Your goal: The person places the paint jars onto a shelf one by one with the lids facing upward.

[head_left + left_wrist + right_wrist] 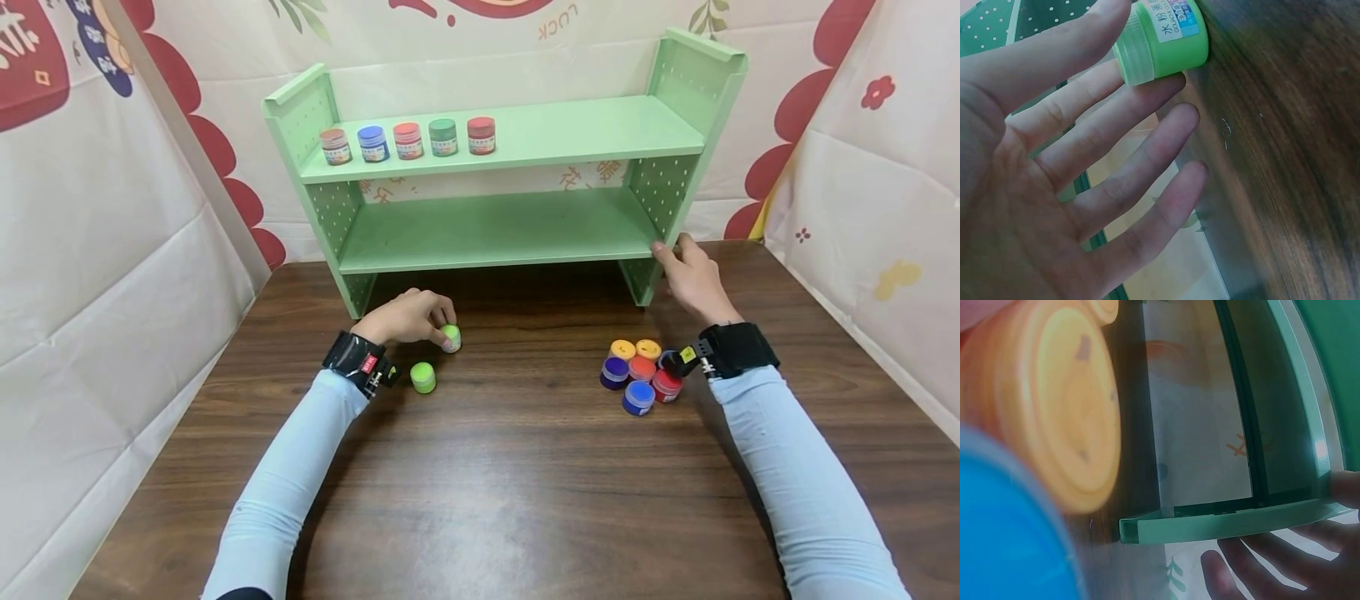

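My left hand (411,317) pinches a light green paint jar (451,338) between thumb and fingers at the tabletop. In the left wrist view, this jar (1175,47) has a translucent lid and a printed label, and the other fingers are spread. A second light green jar (423,378) stands close by on the table. My right hand (693,279) holds the right side panel of the green two-tier shelf (495,229). In the right wrist view, the thumb lies on the inner side of the panel (1229,528), with the fingers along its outer side.
On the upper board, a row of several paint jars (408,141) stands toward the left. Below my right wrist, a cluster of yellow, red and blue jars (639,397) sits on the dark wooden table (510,500). Printed cloth (105,292) encloses the back and sides.
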Available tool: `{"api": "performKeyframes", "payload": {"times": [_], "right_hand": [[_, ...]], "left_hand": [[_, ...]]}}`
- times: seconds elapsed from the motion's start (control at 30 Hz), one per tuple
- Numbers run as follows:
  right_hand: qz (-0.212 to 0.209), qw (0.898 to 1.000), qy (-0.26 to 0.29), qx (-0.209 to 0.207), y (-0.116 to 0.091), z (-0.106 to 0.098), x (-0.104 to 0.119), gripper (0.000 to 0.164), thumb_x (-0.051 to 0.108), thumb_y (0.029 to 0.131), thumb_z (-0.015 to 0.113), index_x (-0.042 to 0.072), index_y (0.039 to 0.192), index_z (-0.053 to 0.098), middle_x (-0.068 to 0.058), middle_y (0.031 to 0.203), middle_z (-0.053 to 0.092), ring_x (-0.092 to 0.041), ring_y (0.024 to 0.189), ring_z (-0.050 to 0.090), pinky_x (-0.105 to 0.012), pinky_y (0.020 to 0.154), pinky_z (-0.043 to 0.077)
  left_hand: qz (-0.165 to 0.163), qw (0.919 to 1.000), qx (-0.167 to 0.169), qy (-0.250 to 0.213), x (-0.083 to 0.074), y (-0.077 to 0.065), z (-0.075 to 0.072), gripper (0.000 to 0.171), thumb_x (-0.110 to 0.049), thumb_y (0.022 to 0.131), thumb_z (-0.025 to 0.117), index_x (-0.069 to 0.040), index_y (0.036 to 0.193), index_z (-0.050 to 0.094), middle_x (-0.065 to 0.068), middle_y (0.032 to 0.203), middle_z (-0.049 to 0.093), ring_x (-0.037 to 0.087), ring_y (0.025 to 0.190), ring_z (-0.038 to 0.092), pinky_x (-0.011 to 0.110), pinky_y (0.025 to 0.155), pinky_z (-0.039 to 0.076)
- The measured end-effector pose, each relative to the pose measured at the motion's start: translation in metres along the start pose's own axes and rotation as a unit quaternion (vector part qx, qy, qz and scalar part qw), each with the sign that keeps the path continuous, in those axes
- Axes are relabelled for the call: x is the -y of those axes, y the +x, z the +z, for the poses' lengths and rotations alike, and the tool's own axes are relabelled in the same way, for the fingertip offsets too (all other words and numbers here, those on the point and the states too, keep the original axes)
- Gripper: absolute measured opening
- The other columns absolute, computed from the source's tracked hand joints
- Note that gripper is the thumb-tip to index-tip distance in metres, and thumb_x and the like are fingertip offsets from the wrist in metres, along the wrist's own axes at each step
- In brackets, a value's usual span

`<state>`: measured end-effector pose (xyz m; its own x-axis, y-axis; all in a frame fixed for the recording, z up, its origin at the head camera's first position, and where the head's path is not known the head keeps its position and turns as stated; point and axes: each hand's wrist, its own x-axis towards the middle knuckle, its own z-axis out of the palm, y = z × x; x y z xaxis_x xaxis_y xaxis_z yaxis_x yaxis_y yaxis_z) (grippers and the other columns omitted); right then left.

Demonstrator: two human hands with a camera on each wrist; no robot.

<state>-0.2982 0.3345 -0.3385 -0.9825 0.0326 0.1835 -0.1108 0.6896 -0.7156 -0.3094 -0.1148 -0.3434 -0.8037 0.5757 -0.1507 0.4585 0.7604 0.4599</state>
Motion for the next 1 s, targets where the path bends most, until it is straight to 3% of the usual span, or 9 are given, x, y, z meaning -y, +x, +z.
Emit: {"api": "performKeyframes", "payload": {"times": [0.03, 0.23, 0.3, 0.6, 0.73, 0.87, 1.0], "right_hand": [[0.0, 1.0, 0.0, 0.0, 0.0, 0.0, 0.0, 0.076, 0.06, 0.106, 0.031, 0.002, 0.156, 0.032, -0.032, 0.141, 0.053, -0.003, 0.075, 0.058, -0.019, 0.062, 0.048], [-0.003, 1.0, 0.009, 0.003, -0.0006, 0.0007, 0.0006, 0.077, 0.059, 0.107, 0.03, 0.002, 0.158, 0.029, -0.033, 0.144, 0.051, -0.039, 0.105, 0.063, -0.017, 0.063, 0.047], [-0.004, 1.0, 0.011, 0.003, -0.001, 0.0007, 0.001, 0.076, 0.059, 0.107, 0.03, 0.002, 0.158, 0.029, -0.033, 0.144, 0.051, -0.043, 0.11, 0.061, -0.017, 0.063, 0.048], [-0.007, 1.0, 0.004, -0.001, -0.0018, 0.001, 0.0006, 0.074, 0.059, 0.107, 0.031, 0.002, 0.155, 0.033, -0.032, 0.141, 0.054, -0.033, 0.101, 0.062, -0.018, 0.063, 0.05], [-0.007, 1.0, 0.004, -0.001, -0.0016, 0.0013, 0.0004, 0.074, 0.058, 0.107, 0.03, 0.003, 0.156, 0.032, -0.032, 0.141, 0.054, -0.039, 0.106, 0.062, -0.017, 0.062, 0.048], [-0.007, 1.0, 0.007, -0.001, -0.0003, 0.0015, -0.0004, 0.074, 0.058, 0.107, 0.03, 0.003, 0.157, 0.032, -0.033, 0.142, 0.053, -0.044, 0.11, 0.061, -0.017, 0.062, 0.047], [-0.006, 1.0, 0.003, -0.004, 0.0015, 0.0014, -0.0021, 0.074, 0.058, 0.107, 0.031, 0.003, 0.156, 0.033, -0.032, 0.141, 0.054, -0.024, 0.094, 0.064, -0.018, 0.062, 0.048]], "left_hand": [[0.002, 1.0, -0.001, -0.001, 0.0001, 0.0, 0.0, 0.027, -0.024, 0.087, 0.084, -0.018, 0.109, 0.071, 0.002, 0.106, 0.076, 0.021, 0.104, 0.068, 0.04, 0.091, 0.053], [0.009, 0.9999, -0.005, -0.004, -0.0012, -0.0016, -0.0005, 0.024, -0.023, 0.087, 0.084, -0.018, 0.108, 0.073, 0.001, 0.104, 0.077, 0.021, 0.104, 0.068, 0.04, 0.091, 0.053], [0.009, 0.9999, -0.006, -0.007, -0.0016, -0.0018, -0.0004, 0.024, -0.023, 0.087, 0.084, -0.019, 0.108, 0.073, 0.002, 0.104, 0.077, 0.021, 0.104, 0.069, 0.04, 0.091, 0.053], [0.004, 0.9999, -0.007, -0.011, -0.0014, -0.0004, 0.0017, 0.033, -0.024, 0.087, 0.084, -0.015, 0.116, 0.071, 0.003, 0.107, 0.077, 0.021, 0.106, 0.068, 0.041, 0.094, 0.053], [-0.001, 0.9998, -0.009, -0.017, -0.0011, -0.0002, 0.0023, 0.04, -0.024, 0.086, 0.085, -0.011, 0.12, 0.068, 0.005, 0.109, 0.077, 0.022, 0.107, 0.068, 0.041, 0.094, 0.053], [0.002, 0.9998, -0.011, -0.017, -0.0014, -0.0002, 0.0022, 0.033, -0.023, 0.087, 0.084, -0.013, 0.114, 0.069, 0.005, 0.108, 0.076, 0.021, 0.105, 0.069, 0.04, 0.091, 0.054], [0.007, 0.9997, -0.013, -0.018, -0.0009, 0.0007, 0.0022, 0.028, -0.023, 0.088, 0.083, -0.014, 0.112, 0.07, 0.005, 0.108, 0.076, 0.021, 0.104, 0.069, 0.04, 0.09, 0.054]]}}
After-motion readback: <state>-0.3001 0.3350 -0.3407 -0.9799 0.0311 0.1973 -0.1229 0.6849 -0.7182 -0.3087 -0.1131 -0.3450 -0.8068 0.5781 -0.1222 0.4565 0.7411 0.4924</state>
